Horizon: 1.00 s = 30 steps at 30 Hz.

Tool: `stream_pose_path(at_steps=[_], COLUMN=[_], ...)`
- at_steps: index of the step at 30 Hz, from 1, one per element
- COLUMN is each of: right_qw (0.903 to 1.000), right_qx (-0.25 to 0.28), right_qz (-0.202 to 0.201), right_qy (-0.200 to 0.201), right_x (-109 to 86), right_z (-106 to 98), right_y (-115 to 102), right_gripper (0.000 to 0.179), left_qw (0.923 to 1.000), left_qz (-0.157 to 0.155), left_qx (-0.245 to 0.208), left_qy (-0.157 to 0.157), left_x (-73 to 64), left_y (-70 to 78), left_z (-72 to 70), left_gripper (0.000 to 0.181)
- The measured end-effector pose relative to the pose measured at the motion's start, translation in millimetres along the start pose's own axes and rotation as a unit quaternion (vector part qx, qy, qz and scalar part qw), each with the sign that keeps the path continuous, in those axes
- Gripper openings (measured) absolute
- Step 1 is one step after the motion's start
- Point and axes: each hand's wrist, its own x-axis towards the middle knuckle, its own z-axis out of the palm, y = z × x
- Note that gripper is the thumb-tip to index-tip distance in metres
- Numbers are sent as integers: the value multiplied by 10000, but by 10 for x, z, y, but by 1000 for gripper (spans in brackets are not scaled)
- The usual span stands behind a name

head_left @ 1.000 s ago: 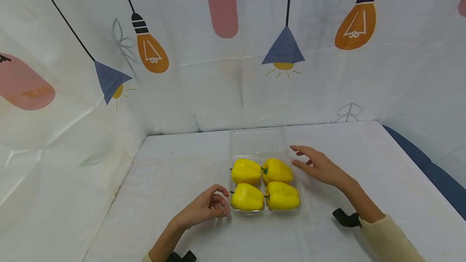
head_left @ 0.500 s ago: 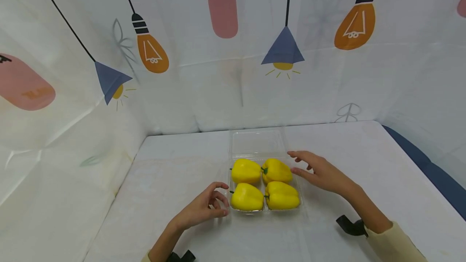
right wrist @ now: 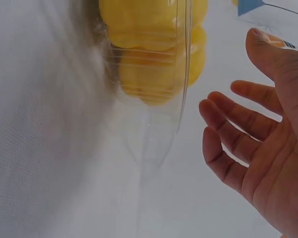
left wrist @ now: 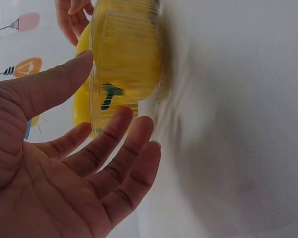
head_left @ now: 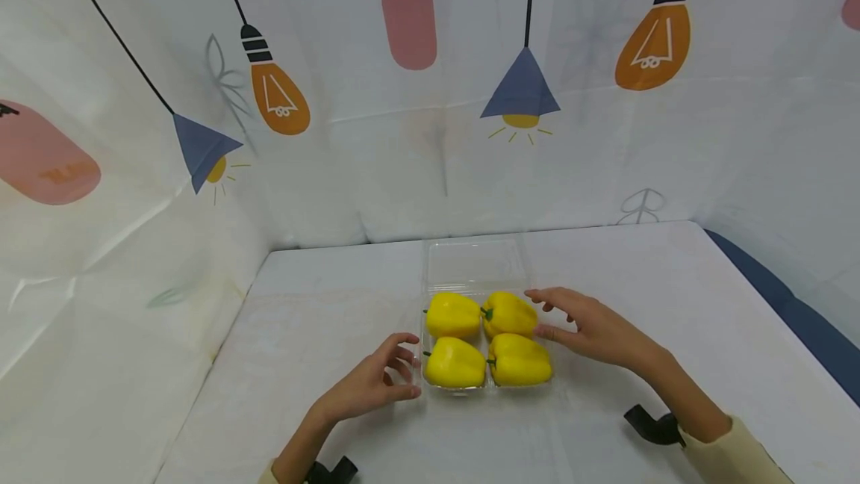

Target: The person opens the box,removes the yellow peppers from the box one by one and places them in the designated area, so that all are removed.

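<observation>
Several yellow bell peppers [head_left: 520, 361] with green stems sit in a clear plastic clamshell container [head_left: 462, 392] on the table, two by two. Its transparent lid [head_left: 475, 264] lies folded back towards the wall. My left hand [head_left: 376, 381] is at the container's left side, fingers loosely bent and holding nothing. In the left wrist view its fingertips [left wrist: 123, 116] are right at the clear side wall, with a pepper stem [left wrist: 109, 94] showing through. By the back right pepper [head_left: 509, 314] hovers my right hand [head_left: 598, 327], fingers relaxed and apart from the container in the right wrist view.
A white cloth covers the table [head_left: 322, 305]. Behind it hangs a white curtain [head_left: 376, 170] printed with lamps and bulbs. Something dark blue [head_left: 786, 297] stands beyond the right edge. Black wrist mounts [head_left: 655, 426] stick out from both wrists.
My right hand has come down and nearer, from beside the lid to beside the back right pepper. The left hand has stayed almost in place, its fingers spreading slightly. The peppers have not moved.
</observation>
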Motion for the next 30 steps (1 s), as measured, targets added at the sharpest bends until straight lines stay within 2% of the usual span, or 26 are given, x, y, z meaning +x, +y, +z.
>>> stream_pose_path(at_steps=[6, 15, 24, 30], right_qw=[9999, 9987, 9971, 9961], right_qx=[-13, -104, -383, -433], right_qz=[-26, -306, -238, -353], right_qy=[-169, -398, -618, -690], right_x=[-23, -53, -46, -58], right_z=[15, 51, 108, 132], right_y=[-51, -108, -168, -190], right_gripper=[61, 62, 64, 62], left_qw=[9998, 9988, 9978, 9975], left_qz=[-22, -67, -241, -280], left_qx=[219, 481, 607, 640], left_qy=[6, 55, 85, 58], left_x=[-5, 7, 1, 1], left_y=[8, -14, -11, -10], left_z=[-17, -29, -38, -36], left_gripper=[68, 71, 76, 76])
